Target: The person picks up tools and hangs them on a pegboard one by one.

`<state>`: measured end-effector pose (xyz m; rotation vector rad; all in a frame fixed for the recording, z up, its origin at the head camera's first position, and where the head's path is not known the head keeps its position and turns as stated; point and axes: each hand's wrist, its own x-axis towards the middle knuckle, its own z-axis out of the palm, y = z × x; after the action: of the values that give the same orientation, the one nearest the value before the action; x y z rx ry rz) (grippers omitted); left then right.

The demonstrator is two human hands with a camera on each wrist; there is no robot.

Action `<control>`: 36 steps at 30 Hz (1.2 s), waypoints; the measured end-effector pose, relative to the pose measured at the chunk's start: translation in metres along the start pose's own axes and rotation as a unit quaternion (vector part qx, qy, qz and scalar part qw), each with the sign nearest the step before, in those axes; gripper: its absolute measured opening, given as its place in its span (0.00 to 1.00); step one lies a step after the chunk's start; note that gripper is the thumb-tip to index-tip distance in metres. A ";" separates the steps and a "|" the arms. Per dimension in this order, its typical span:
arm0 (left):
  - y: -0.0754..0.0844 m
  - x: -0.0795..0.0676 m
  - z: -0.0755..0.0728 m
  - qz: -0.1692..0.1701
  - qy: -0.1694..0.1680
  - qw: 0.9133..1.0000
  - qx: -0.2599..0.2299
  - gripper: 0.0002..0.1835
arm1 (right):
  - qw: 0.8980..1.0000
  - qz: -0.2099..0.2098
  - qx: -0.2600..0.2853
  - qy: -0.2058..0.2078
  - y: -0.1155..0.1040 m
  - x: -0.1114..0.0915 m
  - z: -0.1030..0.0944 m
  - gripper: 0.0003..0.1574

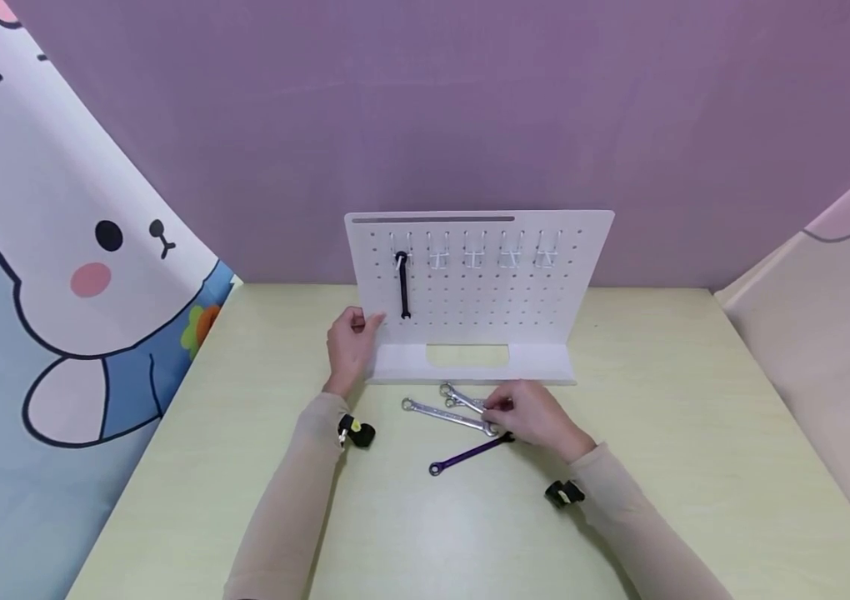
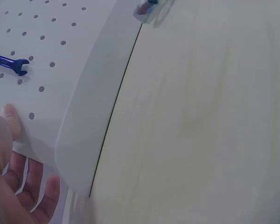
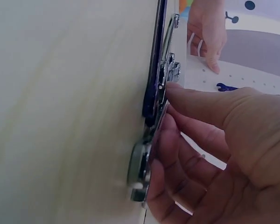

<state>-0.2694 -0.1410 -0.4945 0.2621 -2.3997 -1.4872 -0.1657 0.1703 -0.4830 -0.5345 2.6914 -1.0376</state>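
Observation:
A white pegboard (image 1: 470,332) stands upright on the table. My left hand (image 1: 350,343) grips its left edge, thumb on the front face and fingers behind it, as the left wrist view shows. A dark combination wrench (image 1: 404,287) hangs from the leftmost hook; its open end (image 2: 19,66) looks blue up close. On the table before the board, my right hand (image 1: 533,412) pinches a silver wrench (image 1: 464,400) at its right end. Another silver wrench (image 1: 443,413) lies just in front, and a purple wrench (image 1: 470,453) lies nearest me. Fingers partly hide the overlapping wrench ends.
Several white double hooks (image 1: 473,257) line the upper board. The board's base (image 1: 537,362) has a rectangular cutout. The pale wooden table (image 1: 665,400) extends to both sides, with a purple backdrop (image 1: 470,125) behind and a cartoon cloth (image 1: 57,250) at left.

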 end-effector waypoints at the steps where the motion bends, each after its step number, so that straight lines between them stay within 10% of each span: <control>1: 0.000 0.000 0.000 -0.001 0.000 1.000 -0.002 0.19 | 1.000 0.004 -0.002 0.000 -0.001 0.000 0.000 0.06; 36: -0.003 0.003 0.003 -0.006 -0.007 1.000 0.002 0.18 | 0.999 0.015 0.039 -0.004 0.000 0.006 -0.001 0.04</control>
<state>-0.2730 -0.1413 -0.4982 0.2688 -2.4153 -1.4951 -0.1717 0.1685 -0.4826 -0.4828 2.6310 -1.1243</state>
